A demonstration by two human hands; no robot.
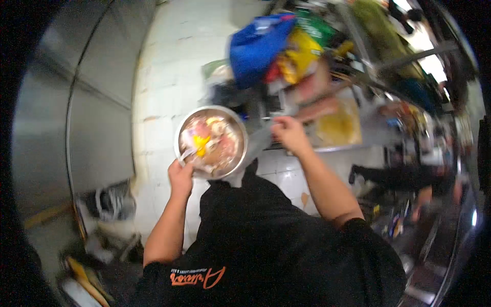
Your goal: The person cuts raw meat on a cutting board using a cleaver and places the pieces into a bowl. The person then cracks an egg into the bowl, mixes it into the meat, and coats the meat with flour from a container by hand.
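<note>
My left hand (181, 176) is closed on the near-left rim of a round metal bowl (242, 134), held in front of my body. Pinkish pieces that look like raw meat (225, 146) lie in the bowl with a bright yellow patch (201, 145) and whitish bits. To the right of the bowl, my right hand (288, 134) is closed with its fingers bent. A hazy, see-through sheet (258, 142), perhaps plastic film, stretches between that hand and the bowl; blur hides whether the fingers grip it.
Steel cabinet doors (99, 112) line the left side. A blue bag (261, 46) and a yellow packet (300, 56) are piled ahead. To the right is a tray with a yellowish-brown surface (337, 125). Pale floor tiles (166, 66) run between, and someone's dark-clothed leg (394, 176) shows at right.
</note>
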